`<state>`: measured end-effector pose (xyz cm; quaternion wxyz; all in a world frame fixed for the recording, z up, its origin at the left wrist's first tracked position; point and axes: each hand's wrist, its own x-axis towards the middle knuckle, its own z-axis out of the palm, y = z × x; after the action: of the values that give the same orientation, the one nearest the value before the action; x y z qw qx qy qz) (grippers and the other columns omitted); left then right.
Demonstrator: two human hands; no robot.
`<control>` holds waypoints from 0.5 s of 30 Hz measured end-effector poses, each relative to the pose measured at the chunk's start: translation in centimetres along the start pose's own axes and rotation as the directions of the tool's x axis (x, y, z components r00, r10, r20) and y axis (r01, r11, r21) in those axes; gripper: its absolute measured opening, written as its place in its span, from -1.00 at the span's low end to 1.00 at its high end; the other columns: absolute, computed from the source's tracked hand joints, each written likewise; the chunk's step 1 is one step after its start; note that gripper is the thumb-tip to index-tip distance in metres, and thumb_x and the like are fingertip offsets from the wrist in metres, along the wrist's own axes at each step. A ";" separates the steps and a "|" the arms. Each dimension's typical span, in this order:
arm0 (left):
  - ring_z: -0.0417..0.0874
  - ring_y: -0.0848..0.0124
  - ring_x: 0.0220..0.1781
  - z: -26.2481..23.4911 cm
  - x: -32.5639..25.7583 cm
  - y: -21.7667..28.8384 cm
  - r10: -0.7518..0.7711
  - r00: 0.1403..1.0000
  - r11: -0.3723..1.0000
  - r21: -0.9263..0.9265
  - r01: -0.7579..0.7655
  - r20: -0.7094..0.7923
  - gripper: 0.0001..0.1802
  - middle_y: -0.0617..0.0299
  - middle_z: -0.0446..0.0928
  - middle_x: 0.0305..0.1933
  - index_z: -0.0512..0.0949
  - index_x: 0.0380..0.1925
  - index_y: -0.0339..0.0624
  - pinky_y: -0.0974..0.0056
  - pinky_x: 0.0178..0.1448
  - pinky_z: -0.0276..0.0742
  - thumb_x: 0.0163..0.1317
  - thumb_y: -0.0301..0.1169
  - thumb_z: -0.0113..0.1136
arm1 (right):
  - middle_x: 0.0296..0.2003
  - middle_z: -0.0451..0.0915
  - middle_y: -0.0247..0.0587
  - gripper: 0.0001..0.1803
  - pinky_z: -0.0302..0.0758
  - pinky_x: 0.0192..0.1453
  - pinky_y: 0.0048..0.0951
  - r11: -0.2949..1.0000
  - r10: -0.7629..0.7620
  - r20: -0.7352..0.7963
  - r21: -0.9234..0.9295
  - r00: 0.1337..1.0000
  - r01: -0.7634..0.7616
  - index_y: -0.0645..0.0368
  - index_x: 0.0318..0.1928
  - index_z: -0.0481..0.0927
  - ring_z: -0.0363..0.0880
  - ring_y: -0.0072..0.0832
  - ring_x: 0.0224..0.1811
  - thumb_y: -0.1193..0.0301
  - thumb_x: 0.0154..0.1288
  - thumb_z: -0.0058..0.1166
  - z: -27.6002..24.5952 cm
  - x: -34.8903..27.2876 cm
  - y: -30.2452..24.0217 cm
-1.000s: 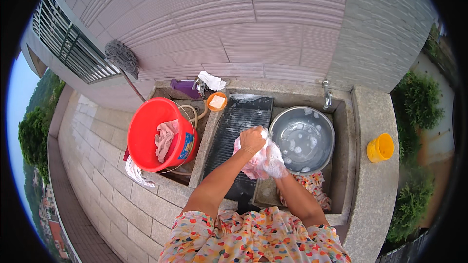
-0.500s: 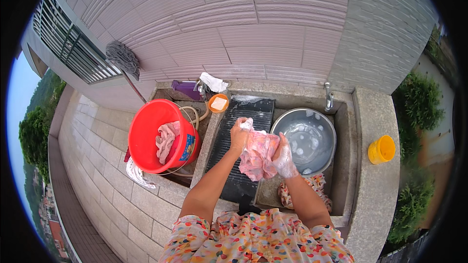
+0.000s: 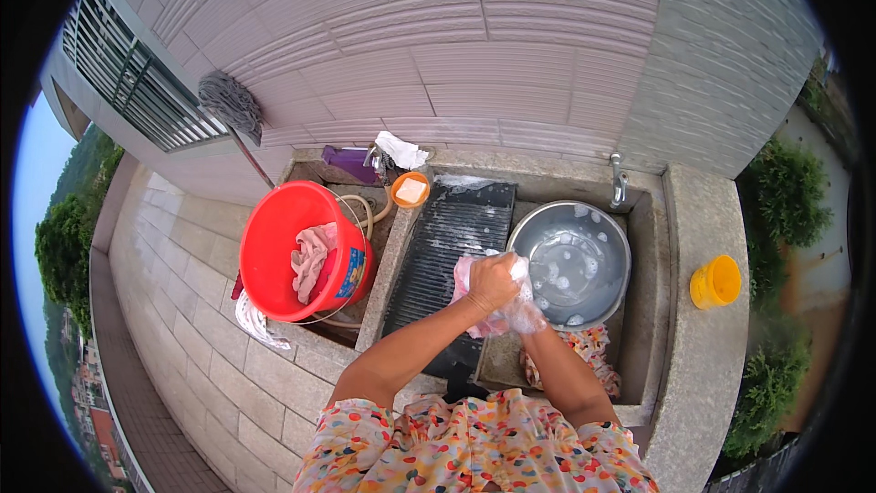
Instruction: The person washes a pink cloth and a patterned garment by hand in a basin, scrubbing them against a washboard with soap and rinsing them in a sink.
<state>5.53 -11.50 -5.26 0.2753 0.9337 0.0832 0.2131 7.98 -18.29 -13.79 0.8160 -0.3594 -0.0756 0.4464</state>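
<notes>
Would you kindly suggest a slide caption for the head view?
Left hand and foamy right hand holding pink cloth beside a sudsy basin.

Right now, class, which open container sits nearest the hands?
The round grey metal basin, just beside the right hand. The red plastic bucket and small orange bowl stand farther away leftward; the yellow cylindrical tub, rightward.

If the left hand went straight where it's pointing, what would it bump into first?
Past the soapy pink cloth it grips, the left hand would probably meet the metal basin, at its left rim, though the hand's height is unclear.
</notes>
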 end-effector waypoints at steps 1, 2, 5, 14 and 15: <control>0.55 0.10 -0.54 0.5 -0.9 0.9 0.170 0.982 0.985 -0.037 -0.168 0.086 -0.81 0.08 0.49 -0.64 0.43 -0.61 -0.15 0.07 -0.44 0.43 -0.15 -0.32 0.21 | -0.23 0.43 -0.32 -0.60 0.44 -0.23 -0.41 1.000 -0.006 0.022 -0.015 1.000 0.006 0.19 -0.06 0.36 0.45 -0.46 -0.21 0.20 0.19 -0.03 -0.3 0.1 0.3; 0.55 0.10 -0.55 0.8 -1.1 1.0 0.140 0.990 0.990 -0.009 -0.140 -0.019 -0.81 0.08 0.48 -0.64 0.42 -0.61 -0.15 0.08 -0.45 0.42 -0.16 -0.33 0.21 | -0.26 0.44 -0.30 -0.66 0.43 -0.31 -0.40 0.999 -0.010 0.045 -0.034 0.999 0.012 0.20 -0.10 0.38 0.46 -0.44 -0.27 0.24 0.20 -0.06 -0.5 0.1 0.5; 0.51 0.10 -0.62 1.5 -1.0 -0.2 0.086 0.973 0.994 0.079 -0.070 -0.214 -0.81 0.06 0.44 -0.68 0.39 -0.64 -0.17 0.10 -0.52 0.39 -0.07 -0.39 0.21 | -0.37 0.47 -0.24 -0.80 0.41 -0.56 -0.37 0.996 -0.025 0.109 -0.088 0.994 0.035 0.22 -0.23 0.44 0.48 -0.39 -0.46 0.36 0.23 -0.13 -0.7 -0.4 0.1; 0.39 0.61 -0.47 -2.5 2.5 -8.0 -0.522 0.840 0.439 -0.797 0.415 0.149 -0.98 0.38 0.38 -0.48 0.48 -0.45 -0.20 0.41 -0.37 0.39 0.11 -0.54 0.12 | -0.27 0.55 -0.11 -0.72 0.56 -0.19 -0.32 0.957 0.178 -0.196 0.264 0.964 -0.122 0.38 -0.19 0.47 0.57 -0.36 -0.27 0.36 0.29 -0.09 0.2 0.9 -7.0; 0.40 0.60 -0.45 -3.2 2.6 -7.8 -0.506 0.847 0.508 -0.738 0.445 0.162 -0.98 0.37 0.40 -0.48 0.48 -0.45 -0.21 0.42 -0.35 0.39 0.12 -0.52 0.12 | -0.26 0.54 -0.17 -0.77 0.50 -0.18 -0.43 0.999 0.021 -0.172 0.040 0.985 -0.015 0.31 -0.17 0.46 0.54 -0.44 -0.25 0.43 0.21 -0.05 -0.3 0.9 -7.2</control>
<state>6.12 -2.74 -6.25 0.6802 0.6656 0.2500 0.1783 13.52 -20.25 -9.47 0.8221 -0.3818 0.0072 0.4223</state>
